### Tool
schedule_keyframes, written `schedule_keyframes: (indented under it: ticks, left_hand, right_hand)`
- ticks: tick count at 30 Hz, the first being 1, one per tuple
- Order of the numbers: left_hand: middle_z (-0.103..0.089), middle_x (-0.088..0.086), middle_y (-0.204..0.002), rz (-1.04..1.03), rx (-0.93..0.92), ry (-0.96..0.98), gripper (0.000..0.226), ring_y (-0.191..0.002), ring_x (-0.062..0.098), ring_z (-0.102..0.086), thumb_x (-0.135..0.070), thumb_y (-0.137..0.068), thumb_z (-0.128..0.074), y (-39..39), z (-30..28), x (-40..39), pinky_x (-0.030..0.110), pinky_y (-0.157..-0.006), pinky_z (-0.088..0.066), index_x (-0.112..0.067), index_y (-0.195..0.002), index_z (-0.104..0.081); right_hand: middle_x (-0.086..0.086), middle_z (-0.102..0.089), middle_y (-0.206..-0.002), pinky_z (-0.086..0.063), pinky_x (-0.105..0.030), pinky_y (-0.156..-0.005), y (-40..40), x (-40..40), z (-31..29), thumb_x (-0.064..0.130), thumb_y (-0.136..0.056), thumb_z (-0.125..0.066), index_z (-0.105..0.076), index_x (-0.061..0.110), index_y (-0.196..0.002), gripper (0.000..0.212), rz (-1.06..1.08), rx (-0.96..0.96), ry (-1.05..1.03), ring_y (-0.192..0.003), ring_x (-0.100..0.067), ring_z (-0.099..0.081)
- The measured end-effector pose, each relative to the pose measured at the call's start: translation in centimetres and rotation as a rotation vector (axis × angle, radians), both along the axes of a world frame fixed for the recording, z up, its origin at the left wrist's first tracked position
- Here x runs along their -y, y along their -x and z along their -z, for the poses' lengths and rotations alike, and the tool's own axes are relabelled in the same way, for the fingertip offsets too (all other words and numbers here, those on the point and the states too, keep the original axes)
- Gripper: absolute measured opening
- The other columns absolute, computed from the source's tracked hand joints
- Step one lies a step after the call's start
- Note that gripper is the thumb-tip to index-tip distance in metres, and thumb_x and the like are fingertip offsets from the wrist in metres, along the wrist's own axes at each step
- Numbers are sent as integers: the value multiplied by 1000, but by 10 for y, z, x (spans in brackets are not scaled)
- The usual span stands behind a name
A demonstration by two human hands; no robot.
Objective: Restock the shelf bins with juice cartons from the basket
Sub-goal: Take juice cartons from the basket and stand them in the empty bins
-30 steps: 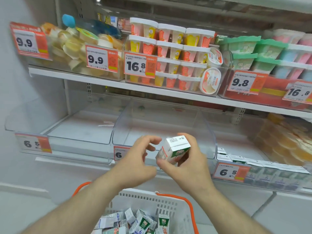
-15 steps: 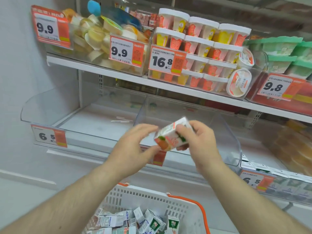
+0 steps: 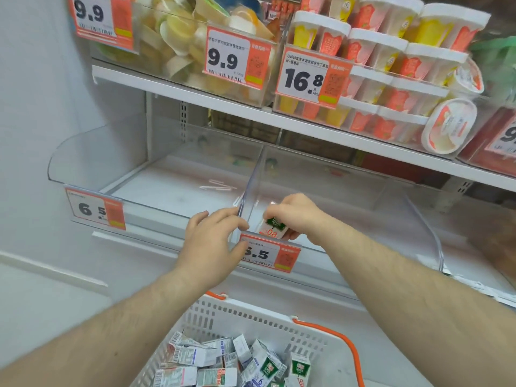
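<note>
My right hand [image 3: 296, 212] grips a small juice carton [image 3: 272, 229] with a green label, held low inside the front left corner of the middle clear bin [image 3: 405, 216]. Resting against that bin's front edge, my left hand [image 3: 212, 244] has its fingers on the divider wall and its thumb by the 5.5 price tag [image 3: 269, 254]; it holds no carton. The left clear bin [image 3: 83, 157] has nothing in it. Below, a white basket [image 3: 251, 317] with orange handles holds several juice cartons [image 3: 231, 361].
The upper shelf [image 3: 251, 113] carries bins of jelly cups and stacked tubs with 9.9 and 16.8 price tags. A 6.5 tag [image 3: 95, 210] hangs on the left bin. A white wall stands at the left.
The carton has gone from above the bin front down into the middle bin in my right hand. My left hand let go of it and settled on the bin's front edge. The view moved closer.
</note>
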State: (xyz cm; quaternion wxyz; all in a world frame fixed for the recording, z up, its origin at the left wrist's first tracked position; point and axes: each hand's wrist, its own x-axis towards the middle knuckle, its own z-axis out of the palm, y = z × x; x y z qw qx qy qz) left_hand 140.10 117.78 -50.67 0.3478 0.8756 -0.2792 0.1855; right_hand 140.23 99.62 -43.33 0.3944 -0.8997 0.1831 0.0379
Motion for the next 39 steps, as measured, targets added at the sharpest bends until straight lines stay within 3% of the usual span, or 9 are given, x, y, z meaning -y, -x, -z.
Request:
schedule_keyframes:
  ticks: [9, 12, 14, 19, 24, 28, 31, 36, 39]
  left_hand:
    - [-68, -6, -110, -22, 14, 24, 22, -120, 15, -56, -19, -75, -81, 0, 0, 4, 27, -98, -23, -23, -94, -70]
    - [-67, -5, -115, -31, 2, 28, 21, -121, 14, -55, -20, -78, -79, 2, -2, 4, 25, -99, -21, -22, -96, -69]
    - [-66, -5, -118, -32, -13, 31, 20, -121, 14, -54, -21, -79, -78, 2, -3, 3, 25, -101, -21, -23, -97, -69]
    - [-65, -4, -119, -34, -33, 27, 21, -121, 14, -54, -20, -79, -78, 5, -6, 4, 23, -99, -19, -22, -98, -69]
    - [-64, -6, -120, -51, -63, 13, 21, -116, 17, -56, -20, -80, -76, 6, -7, 4, 24, -100, -21, -23, -99, -67]
    - [-50, -17, -97, -75, -69, 4, 26, -99, 15, -48, -23, -84, -73, 11, -12, 5, 20, -90, -19, -26, -105, -58]
    - [-45, -18, -94, -87, -94, 2, 25, -94, 10, -35, -25, -87, -70, 13, -14, 4, 19, -85, -18, -28, -104, -52]
    - [-50, -20, -96, -39, -88, -19, 27, -100, 13, -52, -25, -85, -72, 11, -13, 4, 20, -94, -19, -34, -90, -47]
    - [-50, -20, -97, -41, -85, -23, 25, -101, 10, -50, -27, -86, -71, 12, -14, 3, 22, -97, -21, -33, -91, -47]
  right_hand:
    - [-10, -72, -82, -54, -37, -72, -12, -3, 13, 33, -79, -77, -65, 11, -80, 25, -227, -192, -112, -75, -26, -66]
    - [-23, -67, -117, -50, -49, -96, -11, 6, 15, 39, -88, -66, -65, 6, -117, 44, -189, -306, -348, -94, -35, -64]
    - [-26, -65, -115, -49, -46, -93, -10, 10, 15, 37, -95, -56, -56, 5, -129, 47, -165, -355, -447, -95, -38, -62]
    - [-17, -71, -94, -49, -40, -83, -14, 6, 13, 26, -98, -48, -60, 10, -102, 20, -201, -439, -421, -84, -31, -66]
    - [-20, -68, -113, -45, -45, -99, -13, 5, 14, 29, -98, -48, -60, 8, -121, 34, -203, -484, -448, -100, -34, -63]
    - [-19, -68, -112, -49, -41, -90, -14, 7, 17, 32, -99, -46, -59, 6, -123, 37, -195, -506, -504, -95, -32, -66]
    - [-18, -68, -109, -50, -41, -88, -15, 7, 17, 33, -101, -44, -60, 6, -119, 36, -191, -493, -478, -92, -30, -66]
    - [-19, -67, -112, -51, -38, -81, -10, 8, 19, 32, -103, -42, -58, 3, -126, 40, -129, -411, -477, -91, -29, -66]
    - [-22, -67, -120, -51, -42, -89, -11, 7, 19, 34, -104, -42, -60, 3, -124, 41, -108, -379, -437, -96, -31, -66]
